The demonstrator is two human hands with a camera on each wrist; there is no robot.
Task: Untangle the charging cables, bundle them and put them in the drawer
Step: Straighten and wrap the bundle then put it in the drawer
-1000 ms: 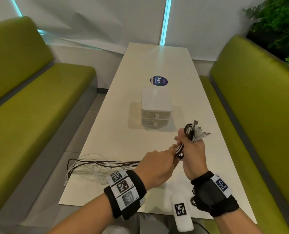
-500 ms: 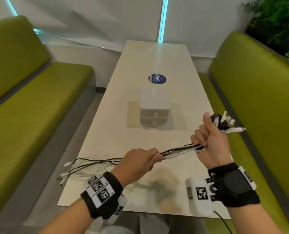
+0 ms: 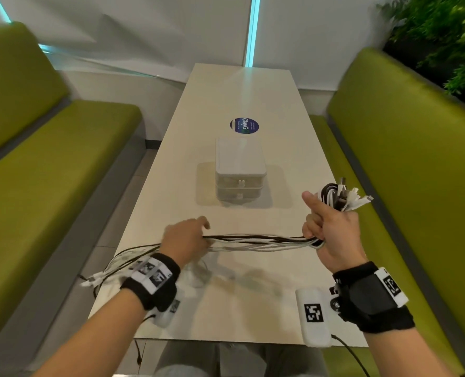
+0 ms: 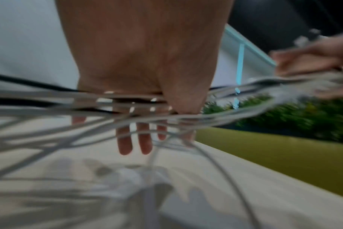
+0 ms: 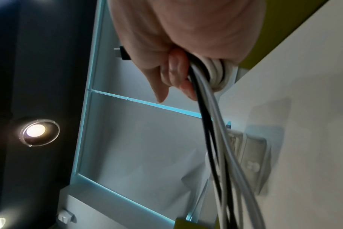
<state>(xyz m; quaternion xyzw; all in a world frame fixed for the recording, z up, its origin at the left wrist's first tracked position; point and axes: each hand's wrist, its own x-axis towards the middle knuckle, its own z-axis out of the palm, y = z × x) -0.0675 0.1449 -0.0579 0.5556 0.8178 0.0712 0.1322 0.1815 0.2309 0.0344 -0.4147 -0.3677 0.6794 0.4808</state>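
Our right fingers [image 5: 174,72] are curled tight round the coiled end of the cables [image 3: 261,240], while our left fingers [image 4: 125,144] hang nearly straight, the strands running loosely across the palm. From largest to smallest: the bench [image 3: 242,317] lies under both hands, the closed drawer box [image 3: 241,172] stands at its middle, and the cables stretch between the left hand [image 3: 183,240] and the right hand [image 3: 332,235], their loose tails trailing off the bench's left edge. We judge those dangling plugs could snag that edge or knot again if we wind too quickly.
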